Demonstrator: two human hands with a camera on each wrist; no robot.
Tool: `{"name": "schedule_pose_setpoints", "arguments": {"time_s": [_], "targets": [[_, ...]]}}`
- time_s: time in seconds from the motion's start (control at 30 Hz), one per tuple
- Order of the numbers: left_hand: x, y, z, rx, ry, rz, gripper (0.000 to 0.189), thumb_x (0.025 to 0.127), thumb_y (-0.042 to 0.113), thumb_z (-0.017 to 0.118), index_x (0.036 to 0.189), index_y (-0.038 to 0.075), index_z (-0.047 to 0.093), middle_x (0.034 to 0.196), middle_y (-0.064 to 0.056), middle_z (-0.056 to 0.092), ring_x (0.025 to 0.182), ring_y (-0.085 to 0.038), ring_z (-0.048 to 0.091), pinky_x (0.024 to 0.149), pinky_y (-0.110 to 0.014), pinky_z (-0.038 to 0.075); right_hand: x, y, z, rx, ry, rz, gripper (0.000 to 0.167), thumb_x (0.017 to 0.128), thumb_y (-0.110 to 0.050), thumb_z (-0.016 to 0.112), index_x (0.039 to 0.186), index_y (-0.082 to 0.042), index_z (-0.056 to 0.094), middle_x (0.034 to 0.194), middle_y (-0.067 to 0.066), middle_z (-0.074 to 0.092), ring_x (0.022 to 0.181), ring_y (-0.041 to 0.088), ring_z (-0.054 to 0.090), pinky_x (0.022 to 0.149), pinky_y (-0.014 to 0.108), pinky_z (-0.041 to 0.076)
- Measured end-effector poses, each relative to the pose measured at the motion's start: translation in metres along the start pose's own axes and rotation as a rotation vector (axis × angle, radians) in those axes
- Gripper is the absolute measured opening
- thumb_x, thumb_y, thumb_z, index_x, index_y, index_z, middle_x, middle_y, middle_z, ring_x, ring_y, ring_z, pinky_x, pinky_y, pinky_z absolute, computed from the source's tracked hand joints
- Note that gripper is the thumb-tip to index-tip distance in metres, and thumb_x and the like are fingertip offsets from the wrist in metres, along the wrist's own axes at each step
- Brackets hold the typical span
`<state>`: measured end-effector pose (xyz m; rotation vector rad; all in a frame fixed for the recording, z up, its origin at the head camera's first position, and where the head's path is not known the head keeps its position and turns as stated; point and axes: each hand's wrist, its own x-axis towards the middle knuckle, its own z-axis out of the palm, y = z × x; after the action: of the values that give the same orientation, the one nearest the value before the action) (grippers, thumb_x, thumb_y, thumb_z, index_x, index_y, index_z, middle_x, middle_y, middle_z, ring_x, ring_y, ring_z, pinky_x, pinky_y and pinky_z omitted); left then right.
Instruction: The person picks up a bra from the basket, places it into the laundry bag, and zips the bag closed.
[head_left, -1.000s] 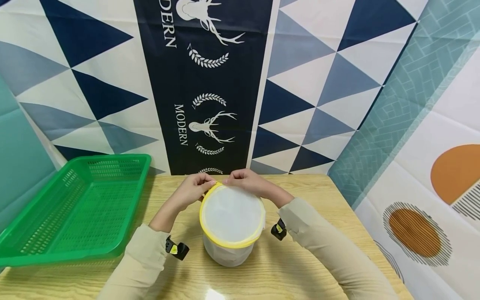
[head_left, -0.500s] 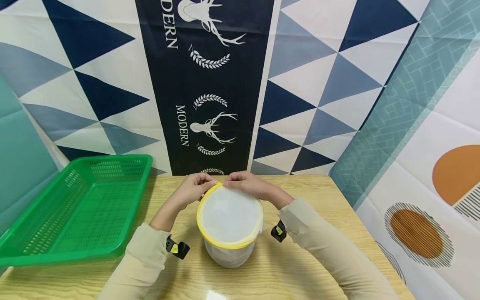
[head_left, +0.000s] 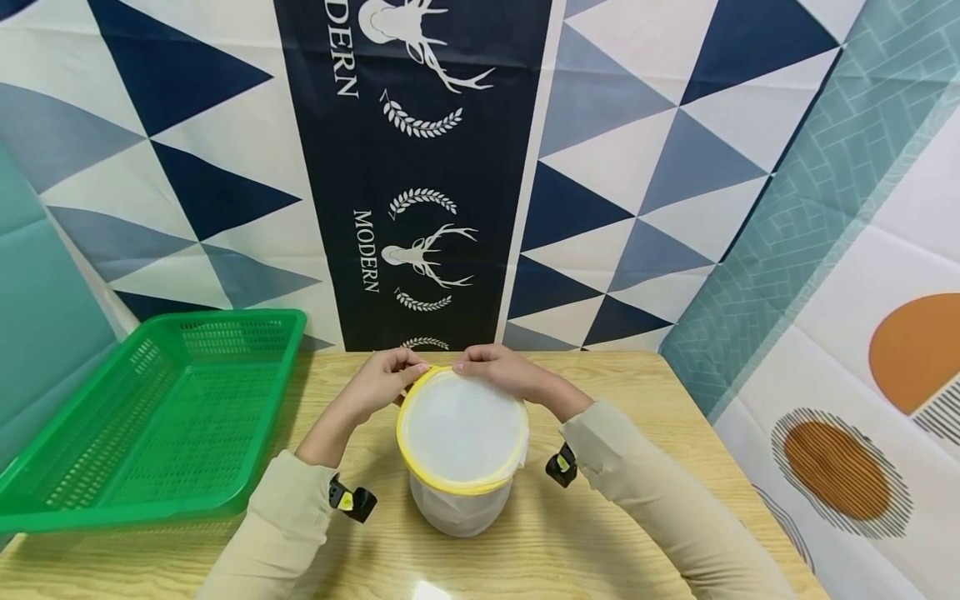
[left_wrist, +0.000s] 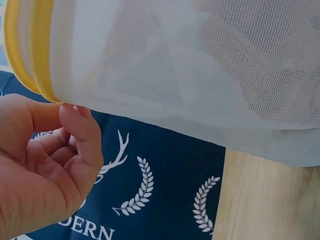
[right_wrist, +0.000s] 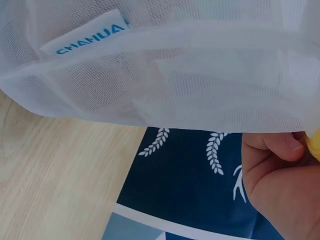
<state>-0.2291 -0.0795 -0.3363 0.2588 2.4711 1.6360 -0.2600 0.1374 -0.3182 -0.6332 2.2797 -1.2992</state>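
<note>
A white mesh laundry bag (head_left: 463, 429), round with yellow trim (head_left: 403, 446), stands on the table, its flat round top facing up. In the right wrist view a label reading CHAHUA (right_wrist: 92, 32) sits on its side seam. My left hand (head_left: 384, 383) pinches the trim at the bag's far left edge; the left wrist view has the thumb and fingertips (left_wrist: 77, 117) meeting right under the yellow band. Close beside it, my right hand (head_left: 502, 371) pinches the far rim, thumb over the top and fingers behind, partly hidden by the mesh.
A green plastic basket (head_left: 258, 442) with perforated sides stands at the left of the wooden table (head_left: 600, 533). Behind the table hangs a patterned cloth (head_left: 420, 167), and another cloth (head_left: 840, 375) borders the right side.
The bag's top shifted slightly left and then back a little to the right. Both hands stay at the far rim, with the right hand moving very slightly right.
</note>
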Motion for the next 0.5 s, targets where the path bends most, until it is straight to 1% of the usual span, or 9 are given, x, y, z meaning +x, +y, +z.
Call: {"name": "schedule_pose_setpoints", "arguments": {"time_s": [0.23, 0.27, 0.37, 0.43, 0.5], "targets": [[0.0003, 0.0037, 0.0012, 0.004, -0.028, 0.029, 0.021, 0.096, 0.017, 0.051, 0.104, 0.001, 0.063, 0.081, -0.008, 0.060, 0.061, -0.013, 0.054, 0.056, -0.026, 0.051, 0.0004, -0.0060, 0.0000, -0.081, 0.020, -0.034, 0.026, 0.095, -0.027, 0.052, 0.080, -0.008, 0.059, 0.080, 0.001, 0.057, 0.063, 0.010, 0.055, 0.057, 0.022, 0.050], [0.0004, 0.0041, 0.0014, 0.003, -0.033, 0.031, 0.021, 0.096, 0.017, 0.051, 0.104, 0.001, 0.063, 0.080, -0.007, 0.059, 0.061, -0.013, 0.054, 0.056, -0.025, 0.050, 0.0007, -0.0067, 0.0002, -0.087, 0.018, -0.036, 0.026, 0.095, -0.028, 0.053, 0.080, -0.007, 0.059, 0.080, 0.001, 0.057, 0.064, 0.010, 0.055, 0.057, 0.022, 0.051], [0.0006, 0.0048, 0.0015, 0.002, -0.042, 0.035, 0.021, 0.096, 0.017, 0.051, 0.104, 0.001, 0.063, 0.080, -0.007, 0.059, 0.059, -0.013, 0.052, 0.056, -0.024, 0.049, 0.0013, -0.0082, 0.0005, -0.103, 0.002, -0.035, 0.023, 0.094, -0.028, 0.054, 0.088, -0.008, 0.064, 0.088, 0.002, 0.061, 0.069, 0.010, 0.057, 0.060, 0.023, 0.052], [0.0006, 0.0048, 0.0014, 0.003, -0.044, 0.033, 0.021, 0.096, 0.017, 0.051, 0.104, 0.001, 0.063, 0.081, -0.007, 0.060, 0.060, -0.013, 0.052, 0.056, -0.024, 0.049, 0.0016, -0.0081, 0.0007, -0.100, -0.011, -0.034, 0.023, 0.094, -0.027, 0.054, 0.095, -0.008, 0.066, 0.091, 0.003, 0.063, 0.069, 0.010, 0.059, 0.061, 0.025, 0.053], [0.0009, 0.0043, 0.0014, 0.001, -0.041, 0.022, 0.021, 0.096, 0.017, 0.051, 0.105, 0.001, 0.063, 0.083, -0.008, 0.061, 0.061, -0.013, 0.053, 0.057, -0.024, 0.050, 0.0019, -0.0073, 0.0009, -0.092, -0.022, -0.034, 0.022, 0.095, -0.026, 0.054, 0.097, -0.008, 0.066, 0.092, 0.003, 0.063, 0.068, 0.010, 0.060, 0.061, 0.025, 0.054]]}}
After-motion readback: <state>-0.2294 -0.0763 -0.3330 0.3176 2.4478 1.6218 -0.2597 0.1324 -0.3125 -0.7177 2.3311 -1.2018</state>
